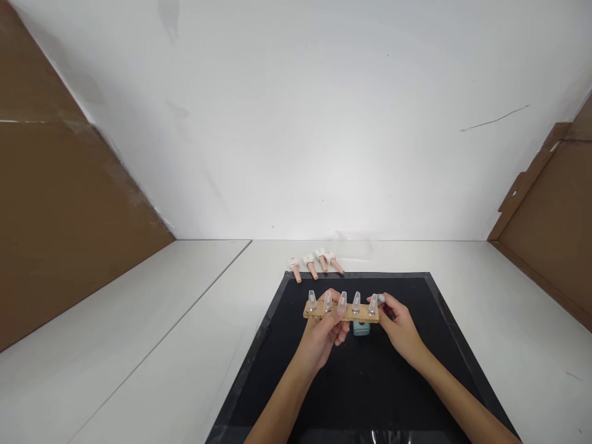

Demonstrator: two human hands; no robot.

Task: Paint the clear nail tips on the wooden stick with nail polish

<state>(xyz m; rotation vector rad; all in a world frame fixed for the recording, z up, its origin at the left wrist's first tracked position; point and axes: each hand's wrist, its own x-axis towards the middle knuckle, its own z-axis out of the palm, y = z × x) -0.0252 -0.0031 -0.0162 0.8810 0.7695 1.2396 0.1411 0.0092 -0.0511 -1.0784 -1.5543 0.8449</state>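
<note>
My left hand (322,334) is closed round a light wooden strip (363,315), its thumb on the front edge and fingers behind. Several clear false nail tips (356,303) stand upright in a row along the strip. Close to the strip's right end, my right hand (403,330) pinches a small grey cylindrical piece (381,298); its lower part is hidden by the fingers and the strip. A small teal object (361,328) shows beneath the strip, between my hands, with its upper part covered.
Several small nail polish bottles (322,254) with white bodies and pink caps lie behind the far edge of the black mat (361,382). The mat lies on a white table (222,320). Brown cardboard panels (69,185) flank both sides, and a white wall (324,123) rises behind.
</note>
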